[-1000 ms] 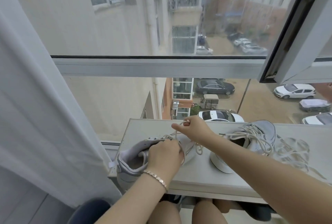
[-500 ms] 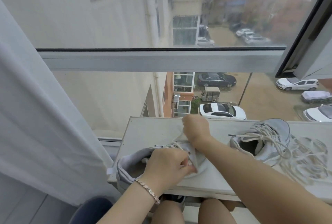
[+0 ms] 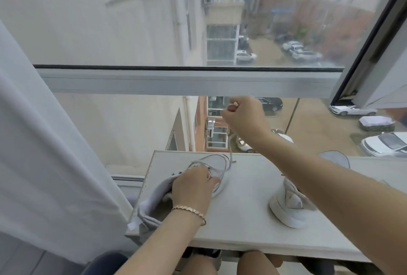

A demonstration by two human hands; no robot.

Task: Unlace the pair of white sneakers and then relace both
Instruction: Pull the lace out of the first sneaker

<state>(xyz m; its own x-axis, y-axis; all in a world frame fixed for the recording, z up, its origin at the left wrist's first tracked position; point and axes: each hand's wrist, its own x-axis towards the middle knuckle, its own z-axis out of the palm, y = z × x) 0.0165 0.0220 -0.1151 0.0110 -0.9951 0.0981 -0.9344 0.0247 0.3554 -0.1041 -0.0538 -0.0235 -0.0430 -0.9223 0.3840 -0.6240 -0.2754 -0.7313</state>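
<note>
The left hand (image 3: 193, 188) covers the eyelets of the left sneaker (image 3: 215, 162). At four o'clock the right forearm (image 3: 330, 184) hides the middle of the right sneaker (image 3: 286, 208) and runs off the edge.

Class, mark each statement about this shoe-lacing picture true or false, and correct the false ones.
1. The right hand pinches a lace raised above the table. True.
2. The left hand hangs free of the shoes. False: it holds the left sneaker.
3. A bracelet is on the left wrist. True.
4. The right sneaker lies on the floor. False: it stands on the table.
5. The curtain hangs at the right. False: it hangs at the left.
</note>
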